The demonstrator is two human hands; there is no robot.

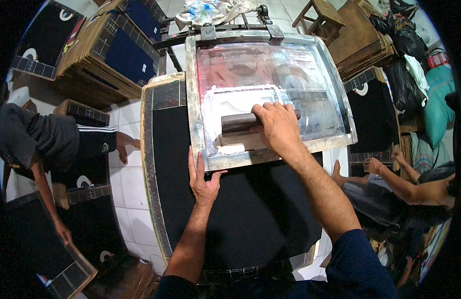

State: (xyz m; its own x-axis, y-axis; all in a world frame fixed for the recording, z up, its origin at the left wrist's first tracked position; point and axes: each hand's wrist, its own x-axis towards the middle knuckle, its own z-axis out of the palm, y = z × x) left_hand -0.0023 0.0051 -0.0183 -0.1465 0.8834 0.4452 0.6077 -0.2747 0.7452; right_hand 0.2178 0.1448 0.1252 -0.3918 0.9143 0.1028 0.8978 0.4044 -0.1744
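Observation:
A silkscreen frame [270, 152] with a worn, pale wooden border lies over a board covered with black fabric [240, 214]. My right hand [277, 124] is wrapped round the dark handle of a squeegee [236, 123], resting over the white ink patch [244, 94] on the mesh. Below it, my left hand [204, 187] touches the frame's near left corner. Its fingers are stretched apart, two of them along the side edge, and the thumb points right by the near edge. Reddish and bluish stains mark the rest of the mesh; the squeegee's blade is mostly hidden.
Metal hinge clamps [208, 34] hold the frame's far edge. A stained cloth [213, 12] lies behind them. Stacked boards [98, 55] stand at left, and a wooden stool [320, 20] stands far right. One person [46, 139] bends at left; another person [415, 192] sits at right.

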